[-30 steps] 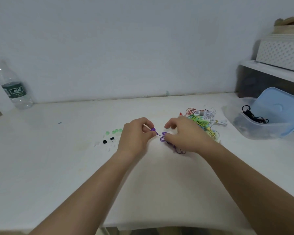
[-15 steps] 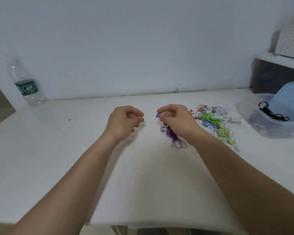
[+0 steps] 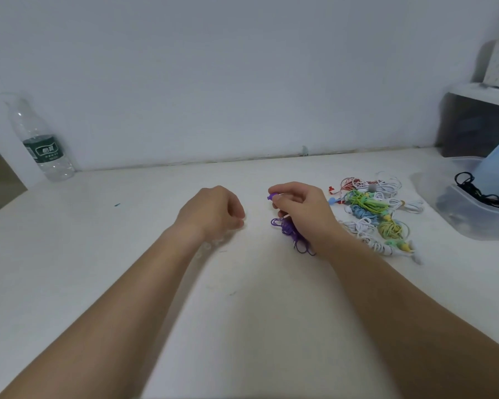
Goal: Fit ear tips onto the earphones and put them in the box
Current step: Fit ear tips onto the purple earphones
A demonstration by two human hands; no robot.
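Pinching rounded purple earbud (image 3: 272,196), right hand (image 3: 303,208), thin looped cord (image 3: 288,229)

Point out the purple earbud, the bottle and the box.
purple earbud (image 3: 272,196): head view, on the exposed end of the bud.
bottle (image 3: 44,152): head view, on its green label.
box (image 3: 473,226): head view, on its clear near wall.

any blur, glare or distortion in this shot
Head view: soft even light, no glare, only a faint shadow under the left hand; wide-angle bend tilts the bottle at the left edge; whole frame slightly soft, so the clear ear tips by that hand are mere smears.
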